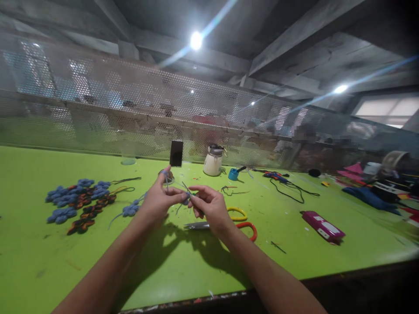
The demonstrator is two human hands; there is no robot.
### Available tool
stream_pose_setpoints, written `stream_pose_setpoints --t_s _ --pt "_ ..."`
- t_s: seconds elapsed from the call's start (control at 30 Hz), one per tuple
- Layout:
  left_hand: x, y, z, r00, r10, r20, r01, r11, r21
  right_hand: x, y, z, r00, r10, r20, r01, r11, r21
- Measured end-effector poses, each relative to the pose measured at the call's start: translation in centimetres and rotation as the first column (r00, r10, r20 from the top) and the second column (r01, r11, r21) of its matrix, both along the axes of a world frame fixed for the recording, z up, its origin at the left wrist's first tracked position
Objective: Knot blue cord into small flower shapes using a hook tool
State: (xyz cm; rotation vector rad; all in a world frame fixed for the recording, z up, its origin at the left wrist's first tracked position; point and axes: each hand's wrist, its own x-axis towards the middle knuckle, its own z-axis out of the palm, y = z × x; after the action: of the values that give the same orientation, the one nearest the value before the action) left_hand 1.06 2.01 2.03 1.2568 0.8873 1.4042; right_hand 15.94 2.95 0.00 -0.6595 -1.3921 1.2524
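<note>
from the head view: both hands, left (156, 198) and right (211, 207), pinch a small blue yarn piece (186, 198) between closed fingertips above the green counter (183, 285); it looks light, soft and limp, best held at its knotted middle.

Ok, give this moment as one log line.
left hand: pinching blue yarn | right hand: pinching same yarn | scissors: on table, partly hidden by right hand | phone: upright beyond hands

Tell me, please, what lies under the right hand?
Scissors show beneath the right hand: blade tips to its left, the yellow handle and red handle to its right. The hand covers their middle, so the pivot cannot be seen.
</note>
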Motion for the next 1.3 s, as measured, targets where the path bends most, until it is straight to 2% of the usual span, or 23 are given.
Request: stream_pose_setpoints --t_s 0.07,0.13,0.3,0.57,0.73,0.83,0.93,1.0,1.07,1.17,1.3 --pt "-0.5 0.0 0.4 0.993 -0.093 0.074 0.098 0.993 -0.069 0.6 0.0 0.2 0.993 -0.042 0.109 0.027 0.991 0.134" --pt "-0.8 -0.1 0.7 0.985 -0.133 0.113 0.142 0.987 -0.08 1.3 0.1 0.4 0.978 -0.069 0.199 0.019 0.971 0.239" --pt "-1.1 -0.8 1.4 0.986 -0.125 0.111 0.133 0.989 -0.066 3.1 0.3 1.0 0.915 -0.157 0.371 0.005 0.925 0.38" --pt "-1.4 -1.4 2.0 0.969 -0.185 0.164 0.194 0.98 -0.035 4.3 -0.3 2.6 0.865 -0.243 0.439 -0.022 0.855 0.517" --pt "-1.7 -1.5 1.7 0.926 -0.258 0.275 0.28 0.959 -0.04 4.5 -0.8 3.3 0.857 -0.254 0.448 -0.066 0.809 0.584" --pt "-1.8 -1.3 1.4 0.9 -0.289 0.326 0.316 0.948 -0.032 4.6 -1.0 3.4 0.861 -0.214 0.462 -0.096 0.823 0.561" --pt "-1.7 -1.2 1.2 0.896 -0.318 0.311 0.348 0.937 -0.044 4.5 -1.0 3.1 0.893 -0.097 0.44 -0.117 0.894 0.433" --pt "-1.6 -1.2 1.2 0.921 -0.323 0.22 0.342 0.938 -0.055 4.2 -0.9 2.7 0.925 0.031 0.379 -0.148 0.947 0.284" --pt "-1.4 -1.2 1.1 0.953 -0.292 0.078 0.296 0.954 -0.044 3.9 -0.8 2.4 0.95 0.121 0.289 -0.173 0.972 0.162" --pt "-1.0 -1.1 1.0 0.969 -0.229 -0.089 0.231 0.973 0.01 3.4 -0.5 2.2 0.972 0.119 0.205 -0.143 0.984 0.104" --pt "-0.6 -0.9 0.9 0.972 -0.192 -0.136 0.2 0.979 0.048 3.1 -0.1 2.1 0.972 0.102 0.21 -0.12 0.99 0.074"
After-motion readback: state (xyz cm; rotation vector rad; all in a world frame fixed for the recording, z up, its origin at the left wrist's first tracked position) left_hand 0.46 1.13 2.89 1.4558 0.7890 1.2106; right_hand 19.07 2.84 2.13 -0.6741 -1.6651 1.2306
